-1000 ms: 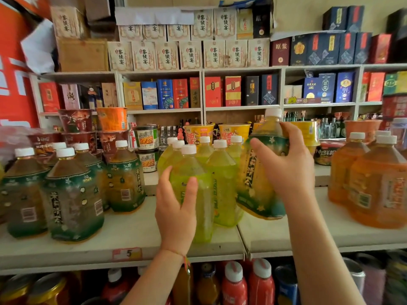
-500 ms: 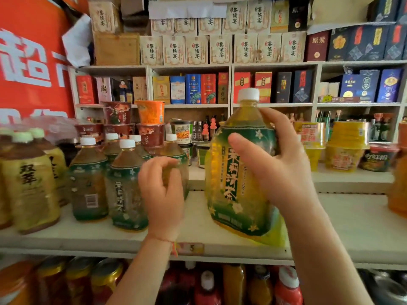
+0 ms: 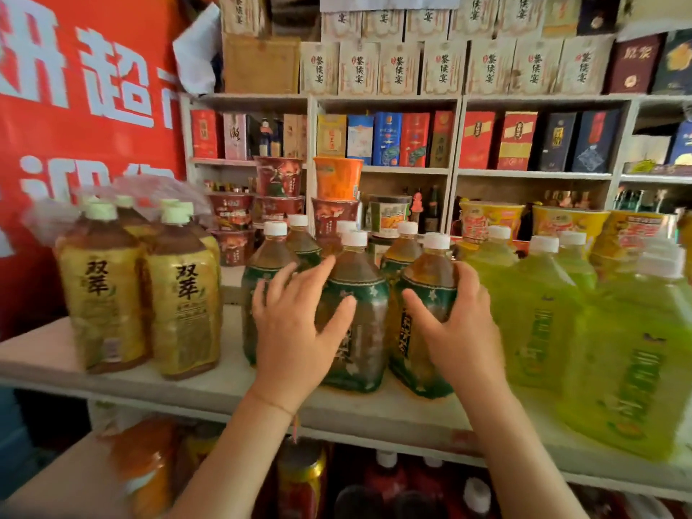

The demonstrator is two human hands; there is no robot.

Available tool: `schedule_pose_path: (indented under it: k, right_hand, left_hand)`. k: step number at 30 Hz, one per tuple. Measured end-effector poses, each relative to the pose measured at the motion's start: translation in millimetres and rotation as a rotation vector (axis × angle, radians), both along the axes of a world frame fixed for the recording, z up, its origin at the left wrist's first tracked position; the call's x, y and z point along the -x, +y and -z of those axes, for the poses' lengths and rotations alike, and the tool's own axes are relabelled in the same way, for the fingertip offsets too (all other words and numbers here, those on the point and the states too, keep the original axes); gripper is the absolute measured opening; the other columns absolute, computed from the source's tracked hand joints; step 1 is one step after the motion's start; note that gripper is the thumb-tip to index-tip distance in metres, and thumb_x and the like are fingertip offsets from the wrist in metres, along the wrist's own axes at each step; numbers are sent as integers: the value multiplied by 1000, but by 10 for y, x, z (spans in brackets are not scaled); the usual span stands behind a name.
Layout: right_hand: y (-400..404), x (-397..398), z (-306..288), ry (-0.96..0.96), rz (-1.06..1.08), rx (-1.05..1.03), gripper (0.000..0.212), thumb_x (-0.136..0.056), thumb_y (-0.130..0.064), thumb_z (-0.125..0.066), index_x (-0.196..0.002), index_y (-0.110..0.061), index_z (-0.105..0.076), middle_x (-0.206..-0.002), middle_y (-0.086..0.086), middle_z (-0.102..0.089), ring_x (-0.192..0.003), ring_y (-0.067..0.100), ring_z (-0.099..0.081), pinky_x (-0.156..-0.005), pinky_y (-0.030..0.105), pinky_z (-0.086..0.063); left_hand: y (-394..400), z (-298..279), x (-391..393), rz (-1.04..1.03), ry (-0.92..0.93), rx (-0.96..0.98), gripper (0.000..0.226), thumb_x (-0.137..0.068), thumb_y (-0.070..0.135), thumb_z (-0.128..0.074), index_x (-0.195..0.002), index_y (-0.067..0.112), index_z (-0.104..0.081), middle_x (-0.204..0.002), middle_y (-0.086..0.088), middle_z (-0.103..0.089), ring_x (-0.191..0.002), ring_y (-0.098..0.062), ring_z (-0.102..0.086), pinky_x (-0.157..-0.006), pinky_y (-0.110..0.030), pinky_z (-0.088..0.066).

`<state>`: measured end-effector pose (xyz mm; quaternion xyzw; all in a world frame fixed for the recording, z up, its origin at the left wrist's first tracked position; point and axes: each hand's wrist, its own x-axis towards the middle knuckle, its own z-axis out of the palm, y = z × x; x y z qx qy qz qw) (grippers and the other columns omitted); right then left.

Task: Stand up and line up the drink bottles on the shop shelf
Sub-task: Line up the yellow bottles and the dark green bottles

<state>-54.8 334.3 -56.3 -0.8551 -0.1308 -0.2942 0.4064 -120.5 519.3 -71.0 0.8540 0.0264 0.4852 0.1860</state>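
Right hand [image 3: 462, 333] grips a green-labelled tea bottle [image 3: 425, 324] standing upright at the front of the shelf [image 3: 209, 391], thumb across its label and fingers curled round its right side. Left hand [image 3: 296, 331] has its fingers spread and relaxed, resting against 2 more green-labelled bottles, the middle bottle [image 3: 357, 316] and the left bottle [image 3: 262, 290], without closing on either. All 3 stand side by side, caps white; further bottles of the same kind stand behind them.

Left of the gripped bottle, well apart, stand 2 gold-labelled bottles [image 3: 142, 294] in front of others under plastic wrap. Just right of it stands a group of lime-green bottles [image 3: 584, 324]. Behind it, stacked instant-noodle cups [image 3: 337, 196] occupy a raised ledge.

Shelf surface is pale, worn and stained, with a price tag too blurred to read on its front edge. Beyond the gripped bottle, white wall shelving [image 3: 457, 136] carries rows of boxed goods. A red banner [image 3: 86, 106] with white characters covers the wall to its far left. Below it, a lower tier holds red-capped bottles [image 3: 385, 477].
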Motion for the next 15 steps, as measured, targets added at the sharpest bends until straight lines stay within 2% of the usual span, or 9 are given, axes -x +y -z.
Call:
schedule_pose_path:
  k: [2, 4, 6, 8, 10, 12, 15]
  right_hand:
    - [21, -7, 8, 13, 46, 18, 88, -83, -71, -54, -151, -26, -21, -143, 7, -44, -115, 28, -59, -74, 43, -58]
    - [41, 13, 15, 22, 80, 36, 90, -80, -73, -50, -151, -25, -21, -143, 11, -43, -114, 33, -59, -72, 47, -59]
    - [92, 56, 14, 37, 93, 29, 94, -76, -74, -45, -150, -22, -20, -144, 13, -42, -116, 36, -58, -74, 49, -58]
    - [116, 91, 4, 41, 97, 10, 96, -75, -75, -44, -151, -21, -21, -146, 14, -41, -119, 37, -56, -78, 53, -57]
    - [161, 126, -5, 38, 91, -12, 96, -75, -73, -45, -150, -20, -22, -146, 14, -42, -121, 37, -54, -81, 54, -55]
    - [184, 160, -5, 34, 77, -37, 95, -74, -72, -46, -150, -19, -24, -145, 14, -42, -122, 36, -53, -84, 53, -54]
    - [207, 188, 2, 28, 73, -53, 93, -75, -73, -44, -150, -22, -24, -146, 12, -41, -123, 34, -53, -85, 52, -54]
  left_hand:
    - [130, 52, 32, 23, -18, -8, 53, -96, 52, -44, -143, 29, -52, -147, -1, -51, -145, -24, -31, -119, -59, -24]
    - [256, 106, 82, 13, -45, 15, 53, -96, 46, -50, -146, 31, -47, -159, -7, -32, -151, -28, -18, -122, -47, -17]
    - [383, 110, 154, 68, 10, 164, 67, -96, 40, -57, -155, 33, -27, -165, -5, -15, -152, -22, -13, -116, -29, -15]
    - [536, 109, 119, 186, 140, 393, 88, -94, 37, -64, -158, 36, -5, -166, 1, -15, -146, -13, -24, -107, -20, -22]
    - [705, 91, 63, 286, 232, 588, 101, -87, 42, -71, -153, 49, 5, -163, 5, -26, -141, -17, -38, -109, -29, -35]
    - [769, 89, 21, 322, 262, 664, 102, -79, 54, -72, -148, 56, 3, -156, 8, -38, -135, -19, -47, -109, -43, -43]
    - [687, 149, 7, 351, 283, 582, 94, -84, 58, -64, -152, 49, 0, -150, 13, -44, -131, -16, -49, -105, -37, -42]
